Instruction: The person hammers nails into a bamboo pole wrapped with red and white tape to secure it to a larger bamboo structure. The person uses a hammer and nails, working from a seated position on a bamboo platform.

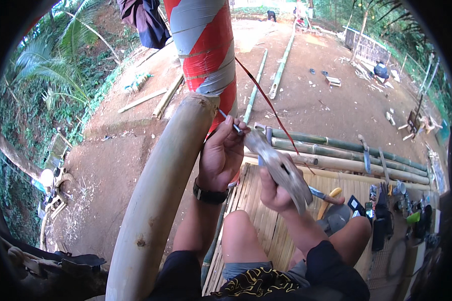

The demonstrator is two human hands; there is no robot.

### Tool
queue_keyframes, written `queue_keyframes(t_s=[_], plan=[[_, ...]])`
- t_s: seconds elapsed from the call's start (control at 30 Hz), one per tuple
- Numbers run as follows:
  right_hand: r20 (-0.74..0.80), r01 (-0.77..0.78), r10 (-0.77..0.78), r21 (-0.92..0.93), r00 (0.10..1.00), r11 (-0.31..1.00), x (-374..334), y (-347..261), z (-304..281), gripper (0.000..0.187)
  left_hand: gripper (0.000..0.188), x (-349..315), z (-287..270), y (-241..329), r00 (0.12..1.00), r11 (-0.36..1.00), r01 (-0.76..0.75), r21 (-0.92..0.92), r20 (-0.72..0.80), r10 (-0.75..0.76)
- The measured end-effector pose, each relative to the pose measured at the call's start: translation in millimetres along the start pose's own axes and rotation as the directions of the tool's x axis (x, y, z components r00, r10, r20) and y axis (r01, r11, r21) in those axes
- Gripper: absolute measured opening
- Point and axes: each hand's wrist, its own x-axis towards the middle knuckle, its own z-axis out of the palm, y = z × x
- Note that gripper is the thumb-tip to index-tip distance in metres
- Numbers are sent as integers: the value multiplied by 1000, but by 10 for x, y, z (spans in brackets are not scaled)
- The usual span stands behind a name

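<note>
A thick pale wooden pole rises from the lower edge, its upper end close to a post wrapped in red and grey tape. My left hand, with a dark wristband, is closed round a thin metal rod-like tool. The tool's tip points at the side of the pole's upper end; contact is hard to make out. Just to the right, my right hand grips a flat wooden block with a dark slot, blurred by motion. The block's upper end is beside the tool's rear end.
Below me is a slatted bamboo platform, where a knife and a yellow-handled tool lie. Long bamboo poles border it, with a blade on them. Assorted gear lies at right. A person crouches farther off.
</note>
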Motion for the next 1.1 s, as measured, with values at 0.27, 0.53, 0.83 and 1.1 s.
queue_keyframes(t_s=[0.27, 0.53, 0.83, 1.1], plan=[[-28, 97, -100, -86, 995, 992, 35, 75, 65, 12, 16, 17, -12, 32, 1000, 999, 0, 54, 4, 0], [7, 87, -87, -35, 996, 996, 11, 100, 106, 10, 17, -5, -20, 63, 1000, 996, 2, 86, 23, -4], [-2, 59, -59, -29, 998, 998, -42, 49, -40, 16, 19, -39, 56, 23, 1000, 990, 3, 143, -31, 1], [-45, 86, -89, -63, 995, 994, -2, -39, -39, 16, 20, -67, -34, 43, 1000, 994, 3, 105, 13, -4]])
